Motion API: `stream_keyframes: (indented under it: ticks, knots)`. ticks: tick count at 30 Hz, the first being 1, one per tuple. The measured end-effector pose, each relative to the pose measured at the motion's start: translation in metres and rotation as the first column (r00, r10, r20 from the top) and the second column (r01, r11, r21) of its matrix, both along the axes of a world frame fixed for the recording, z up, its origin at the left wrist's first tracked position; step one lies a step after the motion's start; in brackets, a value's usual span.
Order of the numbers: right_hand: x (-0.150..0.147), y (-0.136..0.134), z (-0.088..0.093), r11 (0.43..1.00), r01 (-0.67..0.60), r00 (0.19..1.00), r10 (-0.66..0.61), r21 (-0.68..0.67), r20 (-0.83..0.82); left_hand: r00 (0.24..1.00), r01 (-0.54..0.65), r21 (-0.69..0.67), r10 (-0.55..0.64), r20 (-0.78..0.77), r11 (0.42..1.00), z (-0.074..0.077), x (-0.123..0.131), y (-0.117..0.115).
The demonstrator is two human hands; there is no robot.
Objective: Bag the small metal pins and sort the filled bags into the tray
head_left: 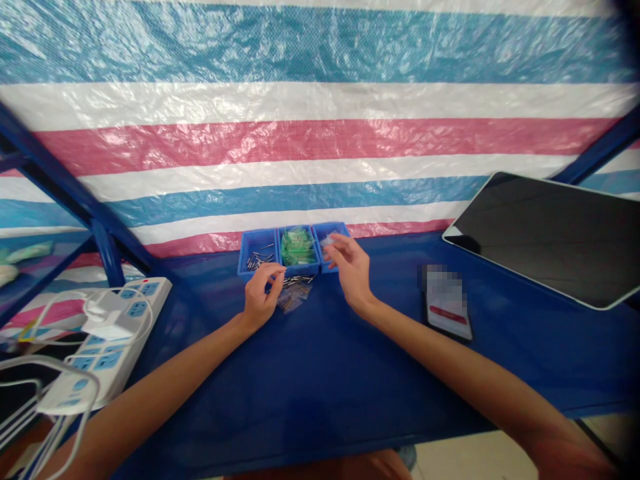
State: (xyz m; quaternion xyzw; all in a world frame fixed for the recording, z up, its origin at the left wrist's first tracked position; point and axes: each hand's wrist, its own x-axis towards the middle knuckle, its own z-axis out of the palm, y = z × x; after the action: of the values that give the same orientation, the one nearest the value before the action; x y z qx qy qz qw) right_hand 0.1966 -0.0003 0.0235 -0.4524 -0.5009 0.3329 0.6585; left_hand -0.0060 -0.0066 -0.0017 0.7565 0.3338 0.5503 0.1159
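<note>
Both forearms stretch over the blue worktop (320,373). Left hand (259,297) has its grip pinched tight by the metal pins (296,288) spilled just below the blue trays (254,243); can't tell if it's got one. Right hand (351,268) hangs half-open at the right tray, nothing clearly in it. Looks like pin-picking to me, which calls for a fine pinch.

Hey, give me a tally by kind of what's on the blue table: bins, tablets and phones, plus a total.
Blue bins: 3
Tablet: 1
Phone: 1
Total: 5
</note>
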Motion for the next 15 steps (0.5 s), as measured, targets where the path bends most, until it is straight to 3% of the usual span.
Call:
stream_keyframes:
  ticks: [1, 2, 4, 6, 8, 11, 15]
  knots:
    - [-0.001, -0.005, 0.002, 1.0, -0.018, 0.973, 0.015, 0.012, 0.231, 1.0, -0.003, 0.0, 0.003, -0.002, 1.0, 0.0, 0.0, 0.0]
    - [-0.003, -0.011, 0.003, 0.999, -0.05, 0.892, 0.037, 0.016, 0.451, 1.0, -0.005, 0.001, 0.005, -0.004, 1.0, 0.0, 0.0, 0.0]
    - [-0.009, -0.022, 0.006, 0.993, -0.117, 0.622, 0.1, -0.034, 0.776, 1.0, -0.013, 0.005, 0.013, -0.007, 1.0, 0.0, 0.0, 0.0]
    - [-0.014, -0.03, 0.006, 0.987, -0.12, 0.354, 0.144, -0.108, 0.924, 1.0, -0.021, 0.01, 0.021, -0.011, 1.0, -0.001, 0.0, 0.0]
    - [-0.019, -0.036, 0.003, 0.977, -0.106, 0.156, 0.199, -0.184, 0.967, 0.999, -0.027, 0.013, 0.027, -0.018, 1.0, -0.001, 0.0, 0.0]
    - [-0.024, -0.038, -0.002, 0.976, -0.104, 0.037, 0.196, -0.191, 0.98, 0.999, -0.024, 0.009, 0.024, -0.03, 1.0, -0.001, -0.001, 0.0]
    - [-0.024, -0.037, -0.007, 0.977, -0.155, 0.011, 0.154, -0.15, 0.988, 0.999, -0.011, -0.012, 0.011, -0.038, 1.0, -0.001, -0.001, -0.001]
